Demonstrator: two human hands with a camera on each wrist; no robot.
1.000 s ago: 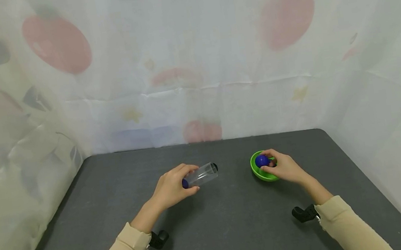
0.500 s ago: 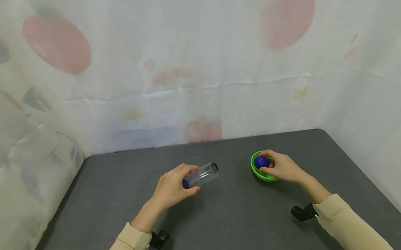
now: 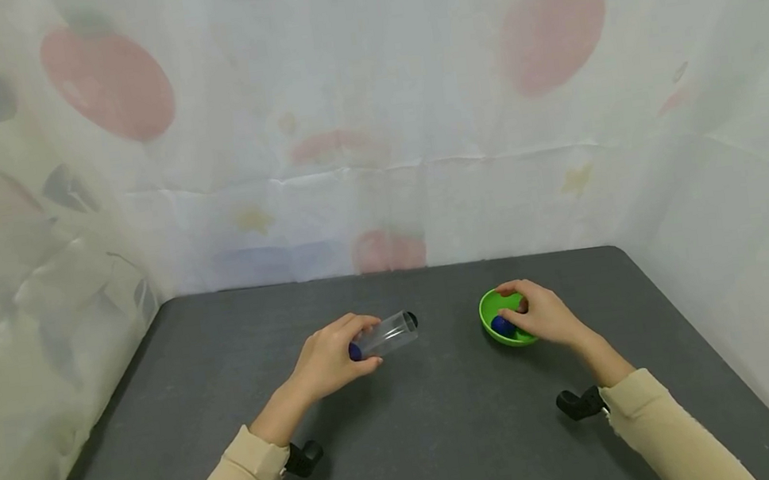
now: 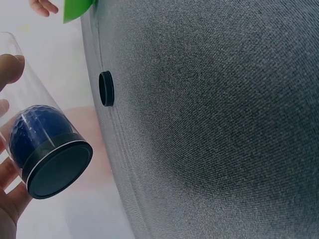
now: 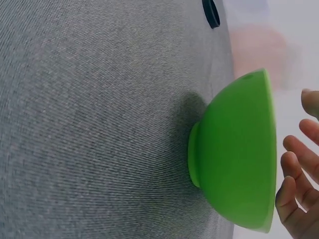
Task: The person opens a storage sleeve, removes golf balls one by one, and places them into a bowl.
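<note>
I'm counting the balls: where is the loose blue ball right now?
In the head view the blue ball lies inside the green bowl on the table's right side, just under the right hand.

I read this as a makeshift recording booth rather than a lived-in room. A dark grey felt-covered table [image 3: 408,429] is walled on three sides by a thin white curtain [image 3: 369,114] (printed with faded tomatoes and stars), draped and creased like a temporary backdrop.
</note>
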